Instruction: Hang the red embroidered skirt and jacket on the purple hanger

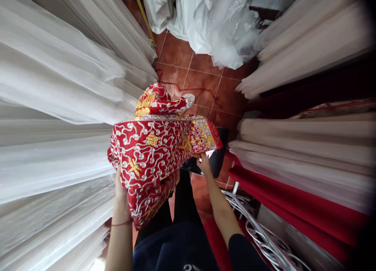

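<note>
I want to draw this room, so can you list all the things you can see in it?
embroidered garment: one, red with silver and gold stitching, bunched up in the middle, held over the floor
white gowns: many, white, hanging along the left side
pale gowns: several, cream, hanging along the right side
red fabric: one band, red, low on the right under the cream gowns
lace heap: one, white, at the top on the floor
floor tiles: many, reddish brown, down the middle
hangers: a pile, white, bottom right
dark flat thing: one, black, behind the garment's right edge
left hand: one, under the garment's left side, thin red band at the wrist
right hand: one, at the garment's lower right edge
</note>
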A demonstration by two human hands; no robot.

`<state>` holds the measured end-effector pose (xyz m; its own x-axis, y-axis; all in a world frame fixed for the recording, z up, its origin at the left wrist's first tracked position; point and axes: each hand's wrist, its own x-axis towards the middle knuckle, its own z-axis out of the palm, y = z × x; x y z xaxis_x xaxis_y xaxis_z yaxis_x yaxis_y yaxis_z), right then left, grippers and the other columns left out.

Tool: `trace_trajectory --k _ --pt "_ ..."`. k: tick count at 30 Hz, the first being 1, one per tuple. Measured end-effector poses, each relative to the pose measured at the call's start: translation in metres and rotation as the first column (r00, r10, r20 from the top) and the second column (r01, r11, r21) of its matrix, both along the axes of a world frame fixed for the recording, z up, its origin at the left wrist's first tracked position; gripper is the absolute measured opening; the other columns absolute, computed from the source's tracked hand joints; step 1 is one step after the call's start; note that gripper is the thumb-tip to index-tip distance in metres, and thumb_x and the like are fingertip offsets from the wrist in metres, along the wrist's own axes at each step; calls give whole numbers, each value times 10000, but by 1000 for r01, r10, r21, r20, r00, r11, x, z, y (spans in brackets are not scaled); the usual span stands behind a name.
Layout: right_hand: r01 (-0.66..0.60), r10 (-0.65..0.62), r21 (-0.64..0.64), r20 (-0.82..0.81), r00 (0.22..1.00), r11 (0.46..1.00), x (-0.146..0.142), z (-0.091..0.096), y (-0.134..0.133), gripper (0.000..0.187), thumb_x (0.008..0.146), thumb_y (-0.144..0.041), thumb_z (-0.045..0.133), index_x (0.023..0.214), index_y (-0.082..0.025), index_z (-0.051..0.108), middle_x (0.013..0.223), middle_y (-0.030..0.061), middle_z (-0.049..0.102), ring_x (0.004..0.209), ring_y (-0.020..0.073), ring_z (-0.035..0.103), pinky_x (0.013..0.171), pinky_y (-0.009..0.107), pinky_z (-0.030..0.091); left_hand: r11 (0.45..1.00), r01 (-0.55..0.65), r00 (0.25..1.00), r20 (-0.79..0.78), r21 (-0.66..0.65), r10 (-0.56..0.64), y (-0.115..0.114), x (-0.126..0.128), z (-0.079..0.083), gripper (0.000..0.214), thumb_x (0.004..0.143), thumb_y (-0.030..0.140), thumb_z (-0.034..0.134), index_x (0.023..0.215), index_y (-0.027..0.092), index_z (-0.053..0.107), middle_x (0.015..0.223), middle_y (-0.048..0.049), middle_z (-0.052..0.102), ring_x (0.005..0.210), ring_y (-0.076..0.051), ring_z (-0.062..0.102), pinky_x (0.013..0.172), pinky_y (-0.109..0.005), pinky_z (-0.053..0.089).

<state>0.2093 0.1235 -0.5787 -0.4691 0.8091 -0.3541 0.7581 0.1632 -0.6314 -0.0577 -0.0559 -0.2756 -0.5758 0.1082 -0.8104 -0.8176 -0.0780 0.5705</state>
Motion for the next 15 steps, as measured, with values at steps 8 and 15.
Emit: trace_trajectory --k 8,15 --pt "153 -83 205 -312 946 967 -46 111 -29 291 868 -140 362 937 -188 640 1088 114 582 1075 228 573 967 420 493 969 -84 996 43 230 76 8 -19 -6 390 836 343 666 1202 212 676 1110 -66 758 1082 -249 705 999 -357 537" --pt "-23 214 373 -479 851 927 -132 265 -48 258 884 -104 428 858 -212 660 982 66 631 937 193 631 845 346 529 924 -156 968 -132 350 214 -9 -71 12 396 803 457 632 1109 216 702 1059 -49 756 1043 -220 694 922 -324 538"
